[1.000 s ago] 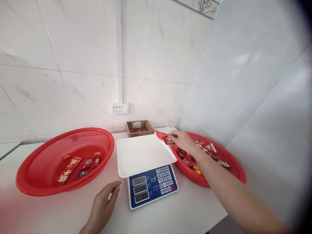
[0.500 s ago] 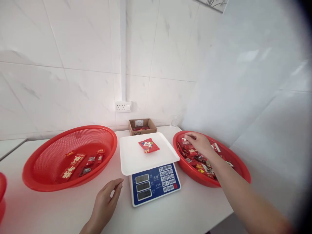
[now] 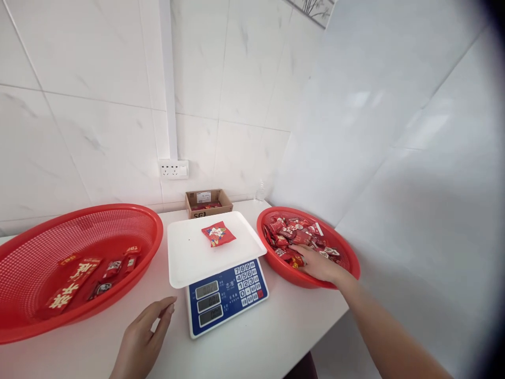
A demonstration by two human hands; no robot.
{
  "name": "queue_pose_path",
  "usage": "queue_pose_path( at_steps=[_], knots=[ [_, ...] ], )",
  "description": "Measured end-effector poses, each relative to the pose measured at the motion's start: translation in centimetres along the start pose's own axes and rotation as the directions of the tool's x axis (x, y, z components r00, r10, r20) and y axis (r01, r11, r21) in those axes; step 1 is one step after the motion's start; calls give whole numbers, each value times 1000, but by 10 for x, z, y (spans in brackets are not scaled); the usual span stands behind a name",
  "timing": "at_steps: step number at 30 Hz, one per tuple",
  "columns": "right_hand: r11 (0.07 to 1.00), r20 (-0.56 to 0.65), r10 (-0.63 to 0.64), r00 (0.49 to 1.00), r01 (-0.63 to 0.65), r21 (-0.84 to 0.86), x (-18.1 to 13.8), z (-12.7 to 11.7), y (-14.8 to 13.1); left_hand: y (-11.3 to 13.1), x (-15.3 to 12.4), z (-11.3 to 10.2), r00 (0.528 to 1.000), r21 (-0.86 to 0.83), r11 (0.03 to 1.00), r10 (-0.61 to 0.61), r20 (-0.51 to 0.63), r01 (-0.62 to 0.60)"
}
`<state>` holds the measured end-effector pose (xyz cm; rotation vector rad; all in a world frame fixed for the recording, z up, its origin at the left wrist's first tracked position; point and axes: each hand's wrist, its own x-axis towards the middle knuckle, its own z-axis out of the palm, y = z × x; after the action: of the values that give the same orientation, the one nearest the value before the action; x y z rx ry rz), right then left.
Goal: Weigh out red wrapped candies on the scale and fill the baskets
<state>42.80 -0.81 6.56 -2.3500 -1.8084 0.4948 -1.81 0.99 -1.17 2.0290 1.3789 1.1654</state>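
Head view: we lay our right hand (image 3: 317, 265) palm-down on the red packets (image 3: 291, 235) at the near edge of the right basket (image 3: 352, 265). We cannot tell whether it grips one. Our left hand (image 3: 144, 337) lies open on the table (image 3: 276, 337), just left of the scale (image 3: 226, 295), whose tray (image 3: 189, 258) carries a single packet (image 3: 218, 234).
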Motion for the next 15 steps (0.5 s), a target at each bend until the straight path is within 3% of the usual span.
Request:
queue_pose_path(
  at_steps=[3, 5, 8, 10, 12, 15],
  knots=[
    [998, -118, -21, 993, 28, 60, 6, -1, 1, -2, 1, 1, 1000, 4, 1000, -24, 5, 24],
    [984, -205, 38, 978, -1, 180, 9, -8, 1, -3, 2, 1, 1000, 7, 1000, -31, 1, 31],
    [922, -367, 128, 921, 26, 386, 12, -20, 6, -4, 2, 0, 1000, 15, 999, -30, -6, 30],
    [898, -412, 148, 899, 52, 436, 11, -27, 15, -5, 2, 0, 999, 22, 999, -32, -7, 32],
    [921, -324, 140, 936, -3, 390, 9, -28, 27, -6, 2, 0, 999, 31, 999, -33, -7, 33],
    [985, -96, 117, 988, -103, 141, 5, -19, 44, -8, 2, 1, 1000, 41, 999, -20, 0, 20]
  ],
)
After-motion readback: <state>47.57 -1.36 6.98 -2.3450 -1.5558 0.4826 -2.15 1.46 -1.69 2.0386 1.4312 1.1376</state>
